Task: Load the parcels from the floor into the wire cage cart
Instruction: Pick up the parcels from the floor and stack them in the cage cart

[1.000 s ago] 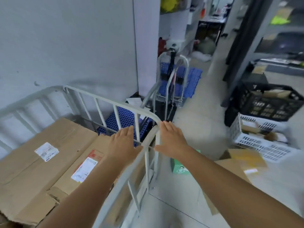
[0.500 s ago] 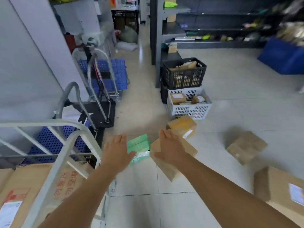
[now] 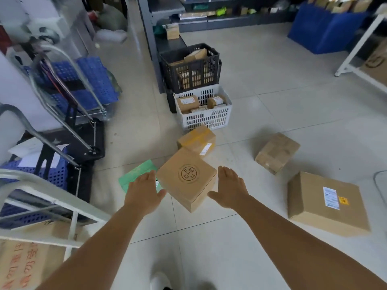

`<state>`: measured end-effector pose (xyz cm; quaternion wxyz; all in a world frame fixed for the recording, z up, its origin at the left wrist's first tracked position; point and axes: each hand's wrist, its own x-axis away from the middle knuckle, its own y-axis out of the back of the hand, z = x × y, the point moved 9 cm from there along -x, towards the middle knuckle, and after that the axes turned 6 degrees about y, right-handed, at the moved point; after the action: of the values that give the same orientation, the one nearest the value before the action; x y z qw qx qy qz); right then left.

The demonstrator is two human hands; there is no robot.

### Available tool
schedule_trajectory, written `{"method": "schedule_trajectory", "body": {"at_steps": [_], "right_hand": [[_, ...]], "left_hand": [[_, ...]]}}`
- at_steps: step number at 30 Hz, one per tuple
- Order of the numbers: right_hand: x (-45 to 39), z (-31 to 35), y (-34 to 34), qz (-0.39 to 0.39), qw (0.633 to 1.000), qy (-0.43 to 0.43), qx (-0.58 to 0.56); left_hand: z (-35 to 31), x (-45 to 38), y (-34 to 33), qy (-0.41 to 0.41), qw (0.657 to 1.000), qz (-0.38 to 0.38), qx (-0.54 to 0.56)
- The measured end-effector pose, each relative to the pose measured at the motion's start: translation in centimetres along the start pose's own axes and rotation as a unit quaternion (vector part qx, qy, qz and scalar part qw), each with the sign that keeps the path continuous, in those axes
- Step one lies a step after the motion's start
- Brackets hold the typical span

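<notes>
The head view looked down on a tiled floor (image 3: 261, 65) scattered with parcels, and the stamped box (image 3: 187, 178), a brown carton with a round mark on its top face, sat at the centre of the frame directly ahead of both hands. It stood turned corner-on to the person, so that one corner pointed toward the lower edge of the frame and its sides ran off diagonally; its top looked roughly square, with no clear long axis. The left hand (image 3: 144, 193) was just left of the box, fingers straight and together, thumb spread toward the near left side, over the green flat parcel (image 3: 136, 174) that lay beside the box. The right hand (image 3: 229, 190) mirrored it just right of the box, palm turned inward, thumb reaching toward the near right side. Both hands were spread wide and held nothing; whether either thumb touched the cardboard could not be told. They appeared about equally near, so a two-handed squeeze on opposite sides seemed the likely next move. Both forearms stretched forward from the lower edge, converging slightly on the box. The wire cage cart (image 3: 52, 197) stood at the lower left of the frame, well to the left of the box, so the lift would probably need a turn that way. Other parcels lay further right and beyond.
</notes>
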<state>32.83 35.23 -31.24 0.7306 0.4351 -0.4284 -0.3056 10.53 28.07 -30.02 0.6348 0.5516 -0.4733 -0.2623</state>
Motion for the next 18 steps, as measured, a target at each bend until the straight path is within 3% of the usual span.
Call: {"method": "schedule_trajectory", "body": {"at_steps": [18], "right_hand": [[-18.0,-5.1,-7.6,0.044,0.964,-0.187,-0.183]], "left_hand": [[0.0,-24.5,-6.7,-0.041,0.992,0.115,0.009]]}}
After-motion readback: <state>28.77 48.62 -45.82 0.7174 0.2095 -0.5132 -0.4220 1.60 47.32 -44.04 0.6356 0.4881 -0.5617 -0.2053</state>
